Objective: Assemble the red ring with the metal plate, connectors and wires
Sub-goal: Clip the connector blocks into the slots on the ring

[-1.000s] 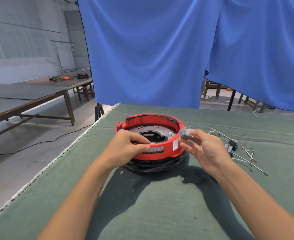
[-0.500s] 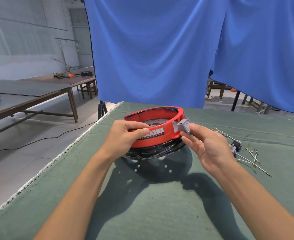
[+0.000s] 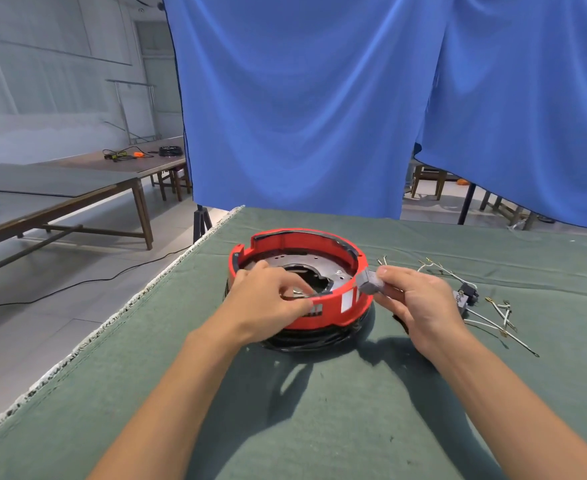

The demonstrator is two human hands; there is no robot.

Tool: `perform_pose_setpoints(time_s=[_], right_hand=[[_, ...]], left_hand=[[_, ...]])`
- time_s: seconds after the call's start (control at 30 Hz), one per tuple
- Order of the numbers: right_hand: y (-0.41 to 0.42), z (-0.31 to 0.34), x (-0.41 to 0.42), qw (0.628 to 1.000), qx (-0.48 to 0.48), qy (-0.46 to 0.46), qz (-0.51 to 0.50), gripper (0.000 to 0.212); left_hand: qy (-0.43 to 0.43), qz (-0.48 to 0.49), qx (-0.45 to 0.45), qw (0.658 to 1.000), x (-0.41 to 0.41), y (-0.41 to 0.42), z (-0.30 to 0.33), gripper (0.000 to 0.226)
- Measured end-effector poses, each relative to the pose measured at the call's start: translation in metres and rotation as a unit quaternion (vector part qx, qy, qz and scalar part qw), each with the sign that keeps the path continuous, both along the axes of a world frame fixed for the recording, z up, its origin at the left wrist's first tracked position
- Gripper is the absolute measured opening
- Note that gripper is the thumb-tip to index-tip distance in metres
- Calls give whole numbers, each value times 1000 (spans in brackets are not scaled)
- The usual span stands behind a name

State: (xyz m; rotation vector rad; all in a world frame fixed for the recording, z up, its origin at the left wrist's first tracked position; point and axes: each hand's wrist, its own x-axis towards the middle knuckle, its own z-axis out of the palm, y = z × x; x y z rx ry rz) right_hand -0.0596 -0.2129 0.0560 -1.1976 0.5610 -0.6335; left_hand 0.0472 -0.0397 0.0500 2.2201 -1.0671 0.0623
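The red ring [image 3: 333, 310] lies flat on the green cloth table [image 3: 319, 410], on top of a black base. Inside it sits the round metal plate [image 3: 323, 268] with a dark hole in its middle. My left hand [image 3: 268, 299] grips the ring's near rim, fingers curled over the edge onto the plate. My right hand [image 3: 420, 299] pinches a small grey connector [image 3: 368, 284] and holds it against the ring's right wall. Loose wires [image 3: 493, 317] and a small black connector [image 3: 467, 295] lie on the cloth to the right.
A blue curtain [image 3: 319, 116] hangs behind the table. The table's left edge [image 3: 112, 317] has a frayed white border, with open floor and a black cable beyond it. Long wooden tables [image 3: 77, 188] stand at the far left.
The ring was tilted up toward me half a second ago; it now lies flat on its base. My left fingers have moved over the rim onto the plate. The right hand still holds the grey connector.
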Motion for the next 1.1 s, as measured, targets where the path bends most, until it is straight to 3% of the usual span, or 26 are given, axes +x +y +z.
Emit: perform_pose_setpoints(time_s=[0.1,0.27,0.43,0.6,0.73,0.83,1.0,1.1], right_hand=[[-4,-4,0,1000,22,-4,-6,11],[-4,-4,1,997,71,-26,6,13],[-4,1,0,998,49,-31,16,15],[-4,6,-3,998,-21,1,54,13],[-2,5,-2,979,-177,70,72,12],[1,4,-2,942,-306,115,76,9],[-5,5,-5,927,-346,136,52,9],[-7,5,-6,921,-353,158,52,9]], left_hand=[[-44,15,8,999,-3,-3,-2,11],[-140,-10,-65,988,-17,-22,-4,26],[-145,-49,-96,984,-28,-52,-3,35],[-60,-41,-158,985,-23,-60,-10,29],[-67,-38,-172,982,-23,-59,-12,25],[-71,-43,-155,984,-23,-57,-12,23],[-170,19,-66,983,-22,-42,-14,29],[-167,62,20,984,-18,-30,-19,34]])
